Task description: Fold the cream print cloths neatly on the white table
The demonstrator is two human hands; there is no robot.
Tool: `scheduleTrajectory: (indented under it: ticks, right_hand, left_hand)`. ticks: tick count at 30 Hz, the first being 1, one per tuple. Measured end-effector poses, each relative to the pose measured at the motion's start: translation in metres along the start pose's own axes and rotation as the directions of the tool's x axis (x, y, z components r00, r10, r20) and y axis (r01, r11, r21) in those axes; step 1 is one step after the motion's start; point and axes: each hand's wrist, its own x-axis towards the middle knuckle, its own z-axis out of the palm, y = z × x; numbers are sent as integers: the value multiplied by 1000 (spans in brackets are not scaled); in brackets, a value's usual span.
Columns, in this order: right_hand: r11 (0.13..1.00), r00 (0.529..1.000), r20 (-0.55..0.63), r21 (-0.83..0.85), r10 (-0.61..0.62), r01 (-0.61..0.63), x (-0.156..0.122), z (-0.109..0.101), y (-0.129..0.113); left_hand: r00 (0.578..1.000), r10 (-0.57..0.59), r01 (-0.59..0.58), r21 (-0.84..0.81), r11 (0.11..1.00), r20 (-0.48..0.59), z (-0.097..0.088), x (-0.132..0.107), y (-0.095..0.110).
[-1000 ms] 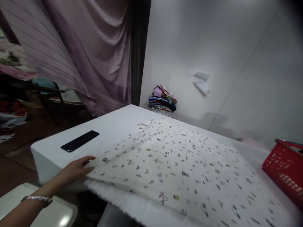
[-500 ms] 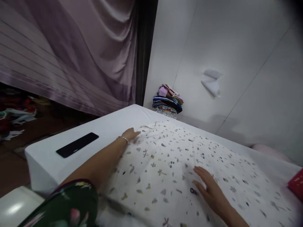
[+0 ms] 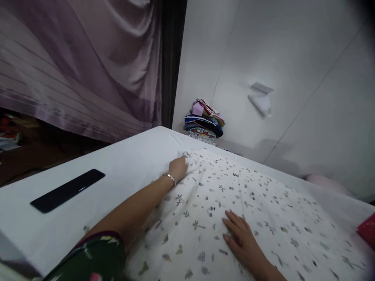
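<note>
A white fabric (image 3: 205,222) printed with small plants and shapes lies spread over a white-covered table (image 3: 140,156). At its far left edge my left hand (image 3: 178,168), wearing a bracelet on the wrist, is closed on the cloth, and small folds run out from the grip. My right hand (image 3: 238,234) lies palm down on the middle of the fabric, fingers stretched and slightly apart. The near part of the cloth runs out of the picture at the bottom.
A black phone-like slab (image 3: 68,190) lies on the table at the left. Folded clothes (image 3: 205,119) are stacked against the wall beyond the far edge. Something red (image 3: 367,232) sits at the right edge, and a purple curtain (image 3: 117,78) hangs at the left.
My left hand has moved right and closed on the fabric's edge, pulling up folds there. My right hand has shifted a little left and settled flat. The view has turned slightly.
</note>
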Motion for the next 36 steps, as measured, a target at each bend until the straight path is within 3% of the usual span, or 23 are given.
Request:
scheduleTrajectory:
  ticks: [2, 4, 5, 6, 8, 9, 12, 16, 21, 25, 31, 36]
  right_hand:
    - [962, 986, -53, 232, 158, -142, 7, -12, -4]
    - [831, 929, -88, 483, 358, -275, 16, -25, -8]
    - [741, 897, -88, 601, 433, -299, 20, -30, -9]
    - [635, 861, -75, 707, 504, -310, 24, -33, -9]
    - [431, 795, 4, 839, 606, -333, 30, -35, -6]
    - [350, 762, 36, 874, 647, -338, 31, -35, -3]
    - [224, 710, 60, 927, 702, -300, 33, -28, 6]
    - [220, 749, 31, 947, 662, -234, 32, -22, 8]
    - [293, 808, -23, 938, 588, -187, 29, -19, 3]
    - [372, 837, -71, 914, 542, -163, 28, -13, 9]
    - [382, 867, -75, 914, 492, -138, 30, -12, 13]
    - [367, 866, -55, 917, 498, -153, 29, -19, 9]
  left_hand:
    - [999, 38, -39, 41, 998, 23, 9, -22, 33]
    - [983, 144, -149, 40, 988, 118, 21, -52, 65]
    - [955, 230, -238, 25, 971, 186, 26, -67, 78]
    - [899, 329, -346, 8, 938, 287, 29, -81, 88]
    - [814, 403, -422, -51, 905, 419, 27, -100, 99]
    - [791, 404, -416, -80, 906, 459, 23, -104, 100]
    - [828, 349, -322, -139, 937, 439, 7, -91, 97]
    - [898, 337, -315, -122, 941, 283, 0, -56, 109]
    - [884, 442, -438, -59, 897, 152, 26, -27, 146]
    - [834, 516, -514, -67, 855, 198, 56, -7, 168]
    - [886, 342, -333, -84, 939, 313, 83, 16, 176]
    - [907, 337, -330, -70, 941, 252, 78, 18, 176]
